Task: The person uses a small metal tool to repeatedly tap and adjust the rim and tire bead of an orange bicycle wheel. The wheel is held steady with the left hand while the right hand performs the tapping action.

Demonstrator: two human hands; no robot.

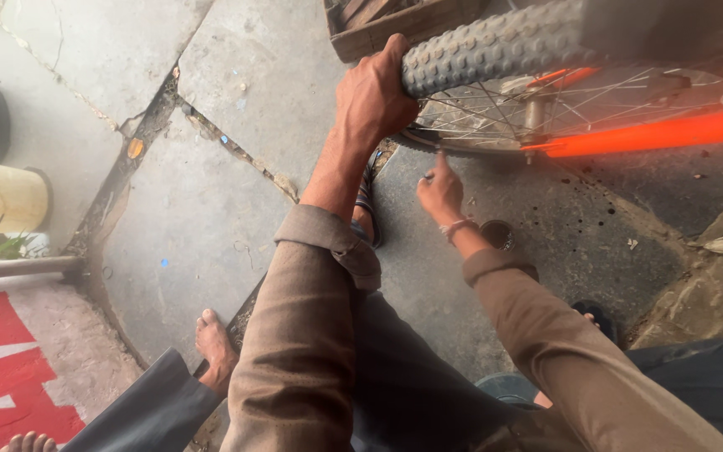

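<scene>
L hand (374,96): wrapped over knobby tyre (495,46), steadying wheel; keep it firm
R hand (439,191): fingers pinched near rim (428,141), what it holds too small to tell
Tip: work w/ wheel still

The tyre (495,46) is grey with a knobbly tread, beside a bright orange frame (671,132). Both sleeves (303,335) are brown; the floor (202,209) is grey.

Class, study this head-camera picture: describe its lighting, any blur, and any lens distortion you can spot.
Head view: soft, even daylight with faint shadows on the concrete floor; the orange bike frame smears and glows with blur at the right edge; the left hand on the knobbly tyre is fairly sharp, the right hand slightly softer; the wide lens stretches the sleeves near the bottom.
</scene>
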